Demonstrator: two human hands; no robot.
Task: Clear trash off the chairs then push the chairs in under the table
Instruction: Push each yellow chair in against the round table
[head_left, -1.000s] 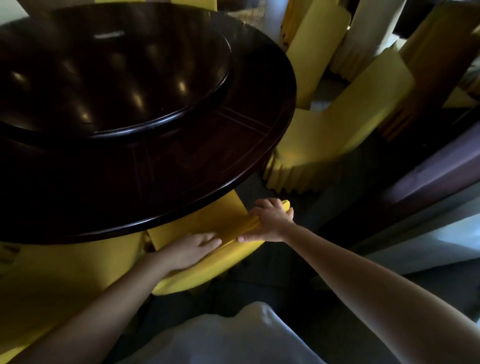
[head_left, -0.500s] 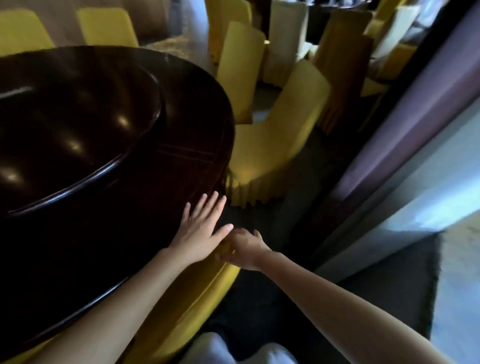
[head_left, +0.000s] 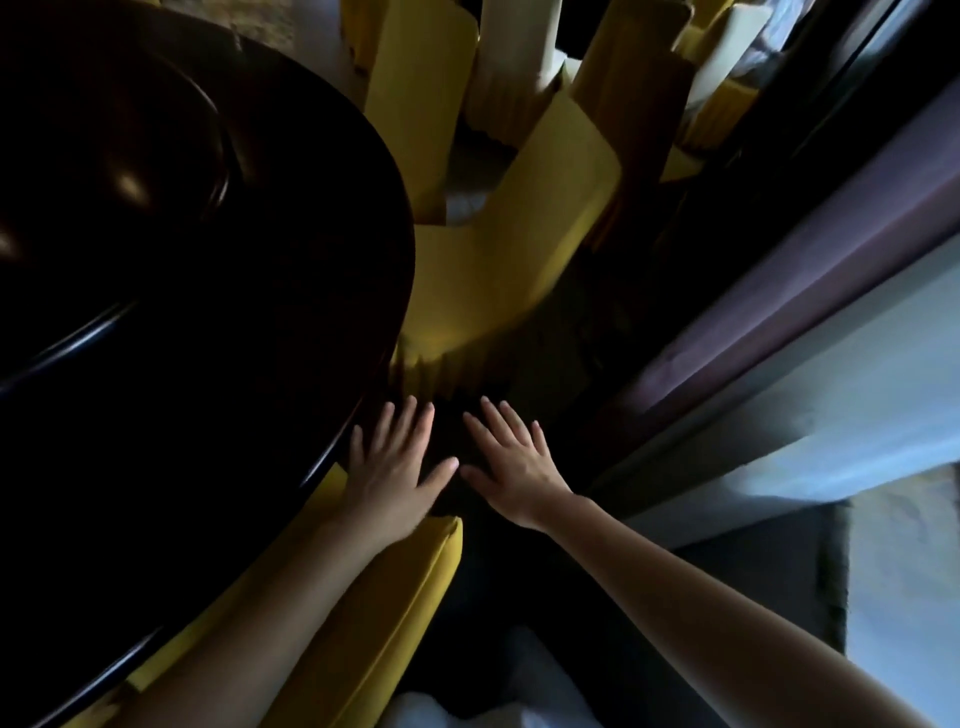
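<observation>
Yellow fabric covers the pulled-out chair (head_left: 550, 182), set just beside the dark round worktop (head_left: 260, 234) with its seat showing. It is judged padded and fairly heavy, soft-surfaced over a stiff frame; the backrest top would be best gripped for pushing. Left hand (head_left: 389, 467) and right hand (head_left: 514, 467) are held with fingers spread, nothing pinched. No writing can be read.

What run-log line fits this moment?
left hand: open, empty | right hand: open, empty | near yellow fabric-covered chair: back at edge of dark round wooden table | next yellow chair: seat exposed
</observation>
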